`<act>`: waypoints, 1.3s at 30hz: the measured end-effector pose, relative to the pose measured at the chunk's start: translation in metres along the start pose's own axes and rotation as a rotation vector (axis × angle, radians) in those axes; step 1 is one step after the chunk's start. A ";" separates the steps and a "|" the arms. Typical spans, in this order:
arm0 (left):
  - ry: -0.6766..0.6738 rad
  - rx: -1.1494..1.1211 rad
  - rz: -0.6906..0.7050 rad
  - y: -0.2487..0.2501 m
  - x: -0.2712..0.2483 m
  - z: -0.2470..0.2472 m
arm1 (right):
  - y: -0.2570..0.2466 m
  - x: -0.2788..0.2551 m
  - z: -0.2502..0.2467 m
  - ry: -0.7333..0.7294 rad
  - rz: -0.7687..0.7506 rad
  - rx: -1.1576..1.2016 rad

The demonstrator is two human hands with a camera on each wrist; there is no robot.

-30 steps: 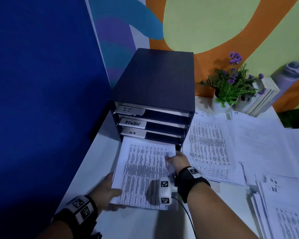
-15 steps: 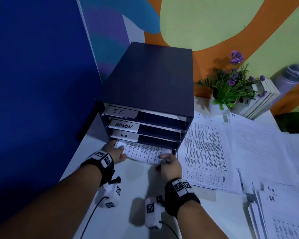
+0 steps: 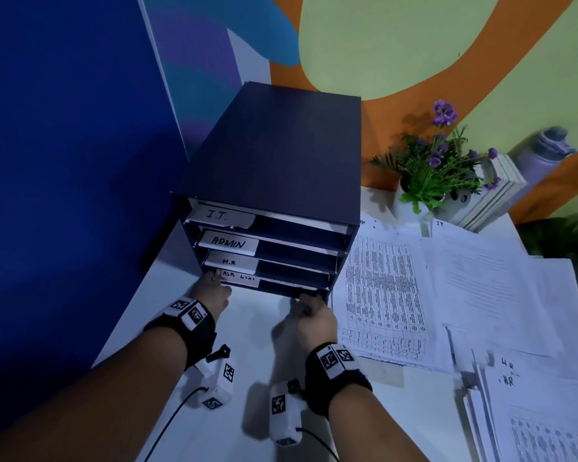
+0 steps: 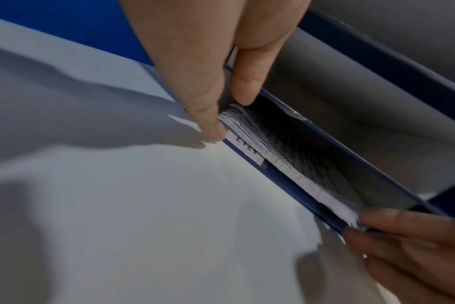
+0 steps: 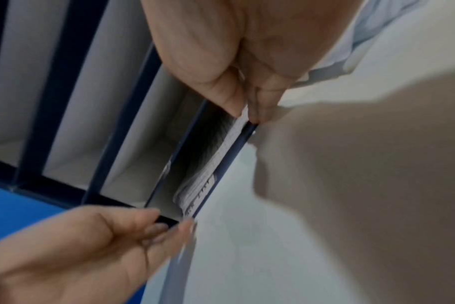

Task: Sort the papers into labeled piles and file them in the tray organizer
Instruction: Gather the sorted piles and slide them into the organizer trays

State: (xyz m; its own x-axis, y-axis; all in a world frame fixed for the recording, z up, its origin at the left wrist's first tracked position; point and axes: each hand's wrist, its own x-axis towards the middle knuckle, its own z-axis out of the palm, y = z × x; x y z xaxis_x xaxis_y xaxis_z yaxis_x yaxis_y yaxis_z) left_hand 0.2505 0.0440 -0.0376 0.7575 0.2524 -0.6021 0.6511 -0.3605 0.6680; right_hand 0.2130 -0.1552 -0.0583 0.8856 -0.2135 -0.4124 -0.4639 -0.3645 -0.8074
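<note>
In the head view, the tray organizer (image 3: 274,155) stood at 12 o'clock from the wrists. The left hand (image 3: 212,291) met the 9 o'clock end of the bottom tray (image 3: 291,285), and the right hand (image 3: 314,315) met its 3 o'clock end. In the left wrist view, the left hand's straight fingertips (image 4: 210,131) touched the paper stack (image 4: 281,162) lying inside that tray. In the right wrist view, the right hand's thumb and finger pinched the stack's edge.

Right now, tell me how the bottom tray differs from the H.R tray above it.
The bottom tray holds a stack of printed papers; I see none in the H.R tray. The left hand and right hand meet the bottom tray's front corners; neither touches the H.R tray. Both are dark blue with a white handwritten label.
</note>
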 end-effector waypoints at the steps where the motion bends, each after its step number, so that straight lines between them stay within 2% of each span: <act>1: 0.015 0.140 0.053 -0.006 -0.004 0.001 | -0.001 -0.005 -0.005 -0.005 0.016 0.026; 2: 0.012 0.017 -0.031 -0.003 -0.007 0.000 | 0.000 -0.009 -0.011 -0.004 0.034 0.044; 3: 0.040 -0.054 -0.030 0.000 -0.015 0.002 | 0.001 -0.014 -0.017 0.005 0.044 0.057; 6: -0.008 0.182 0.017 0.002 -0.041 0.015 | 0.002 -0.031 -0.040 -0.056 -0.012 -0.059; 14: -0.126 0.221 0.088 0.011 -0.120 0.068 | 0.030 -0.081 -0.143 -0.139 -0.090 -0.430; 20: -0.260 0.256 0.124 -0.002 -0.189 0.135 | 0.105 -0.116 -0.239 0.049 -0.026 -0.615; 24: -0.377 0.242 0.085 -0.014 -0.230 0.184 | 0.162 -0.136 -0.311 0.293 0.140 -0.759; 27: -0.427 0.211 0.033 -0.020 -0.254 0.217 | 0.194 -0.142 -0.354 0.371 0.376 -0.766; 29: -0.454 0.195 -0.007 -0.023 -0.266 0.237 | 0.210 -0.145 -0.377 0.382 0.482 -0.711; 31: -0.475 0.181 -0.031 -0.024 -0.275 0.254 | 0.222 -0.148 -0.393 0.353 0.520 -0.629; 34: -0.480 0.139 -0.055 -0.026 -0.284 0.274 | 0.231 -0.154 -0.396 0.272 0.472 -0.521; 37: -0.471 0.066 -0.078 -0.029 -0.288 0.288 | 0.235 -0.167 -0.379 0.168 0.390 -0.569; 39: -0.483 0.021 -0.106 -0.031 -0.286 0.292 | 0.235 -0.181 -0.359 0.149 0.347 -0.601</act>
State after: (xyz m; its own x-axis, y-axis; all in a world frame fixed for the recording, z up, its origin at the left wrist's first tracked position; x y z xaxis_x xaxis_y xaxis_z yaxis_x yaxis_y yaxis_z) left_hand -0.0002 -0.2795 -0.0140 0.5748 -0.1549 -0.8035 0.7183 -0.3749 0.5861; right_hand -0.0637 -0.5279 -0.0215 0.6922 -0.5141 -0.5065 -0.6884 -0.6810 -0.2497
